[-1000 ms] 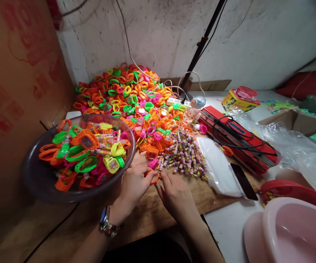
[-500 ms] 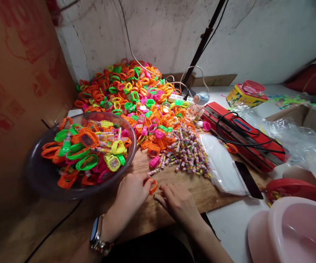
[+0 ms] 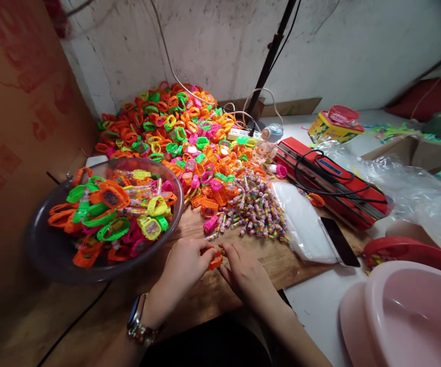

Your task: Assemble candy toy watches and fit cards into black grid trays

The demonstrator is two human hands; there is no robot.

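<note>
Over the wooden tabletop, an orange toy watch (image 3: pixel 216 261) is pinched between the thumb and fingers of my left hand (image 3: pixel 187 262), which partly cover it. From the other side, my right hand (image 3: pixel 246 271) closes its thumb and fingertips on the right edge of the same watch. Whether anything small sits between those fingertips is hidden. Just beyond my hands lie a pink toy watch (image 3: pixel 211 223) and a heap of small candy-filled tubes (image 3: pixel 260 209). To the left stands a dark translucent basin (image 3: pixel 45 255) full of colourful toy watches and tubes.
A large pile of toy watches (image 3: pixel 174 127) rises against the wall. Right of the tubes are white plastic bags (image 3: pixel 300 224), a phone (image 3: pixel 338 242) and a red sealing machine (image 3: pixel 331 178) with a black cord. A pink basin (image 3: pixel 373 306) stands front right, and a cardboard box (image 3: pixel 14 127) at left.
My right hand has moved in from beside the orange toy watch to touch its right edge. The watch has turned in my left fingers. The whole view has shifted slightly.
</note>
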